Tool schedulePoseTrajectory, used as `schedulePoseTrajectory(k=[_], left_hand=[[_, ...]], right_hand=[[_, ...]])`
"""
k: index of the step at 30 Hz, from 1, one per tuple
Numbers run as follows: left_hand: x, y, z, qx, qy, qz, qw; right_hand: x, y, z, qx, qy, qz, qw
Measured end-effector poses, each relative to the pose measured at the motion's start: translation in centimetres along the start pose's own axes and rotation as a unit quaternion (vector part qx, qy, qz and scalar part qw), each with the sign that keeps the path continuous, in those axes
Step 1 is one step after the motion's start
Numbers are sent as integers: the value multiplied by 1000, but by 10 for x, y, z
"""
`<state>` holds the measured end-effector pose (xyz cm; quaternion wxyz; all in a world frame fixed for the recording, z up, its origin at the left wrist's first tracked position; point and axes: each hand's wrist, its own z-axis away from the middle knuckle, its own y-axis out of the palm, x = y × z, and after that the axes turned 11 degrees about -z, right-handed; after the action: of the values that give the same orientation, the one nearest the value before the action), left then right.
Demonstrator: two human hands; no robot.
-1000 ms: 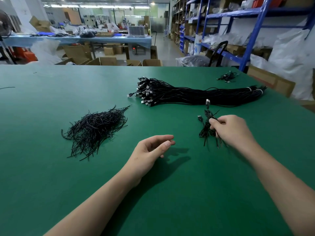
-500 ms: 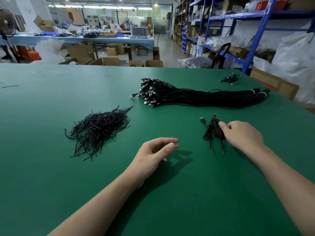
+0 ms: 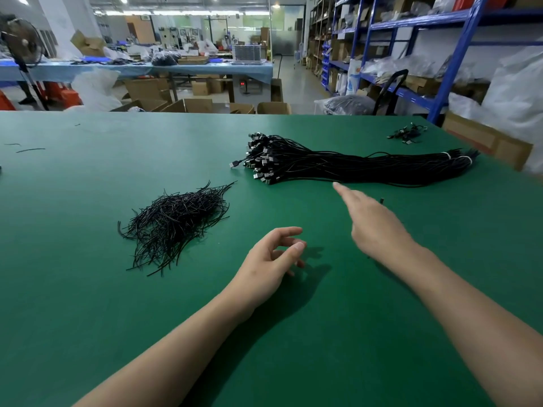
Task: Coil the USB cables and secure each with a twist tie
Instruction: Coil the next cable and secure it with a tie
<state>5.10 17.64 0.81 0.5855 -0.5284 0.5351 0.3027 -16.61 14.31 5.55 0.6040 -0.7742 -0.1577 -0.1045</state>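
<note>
- Resting on its outer edge on the green table (image 3: pixel 88 318), nearest the person, the left hand (image 3: pixel 273 254) lies with fingers loosely curled and thumb close to the forefinger. It holds nothing.
- Just beyond it and to the right, the right hand (image 3: pixel 373 224) hangs above the table, back upward and blurred. Its forefinger is stretched straight toward the cables and nothing shows in its grasp.
- A small black tip (image 3: pixel 382 200) peeks out at the far edge of the right hand. What it belongs to cannot be told.
- To the left of both hands lies a loose heap of black twist ties (image 3: pixel 176 221), well apart from the left hand, with strands straggling out over the cloth.
- Farther back, the long bundle of black USB cables (image 3: pixel 352 165) lies uncoiled across the table. Its plugs are bunched at the left end, and pale bands ring the right end. The right forefinger points at its near edge, close to it but not touching.
- Near the far right corner sits a small cluster of cables (image 3: pixel 407 133), well apart from the bundle.
- A few stray ties (image 3: pixel 29 149) lie at the far left of the table.
- Beyond the table stand cardboard boxes (image 3: pixel 199 105) on the floor, a blue-covered bench (image 3: pixel 132 70) heaped with goods, a fan (image 3: pixel 22 44) at left and blue shelving (image 3: pixel 449 71) along the right wall.
</note>
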Motion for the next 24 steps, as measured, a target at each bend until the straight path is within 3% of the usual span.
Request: schedulePoseTrajectory(k=[4, 10, 17, 24], left_hand=[[-3, -11, -43, -25, -10, -64, 998], [0, -18, -124, -74, -24, -262, 962], [13, -6, -202, -24, 45, -515, 855], [16, 15, -244, -45, 12, -610, 791]], right_hand=[[24, 33, 9, 6, -61, -68, 996], [43, 75, 10, 10, -38, -125, 991], [39, 83, 9, 1, -23, -155, 988], [36, 81, 10, -23, -27, -181, 983]])
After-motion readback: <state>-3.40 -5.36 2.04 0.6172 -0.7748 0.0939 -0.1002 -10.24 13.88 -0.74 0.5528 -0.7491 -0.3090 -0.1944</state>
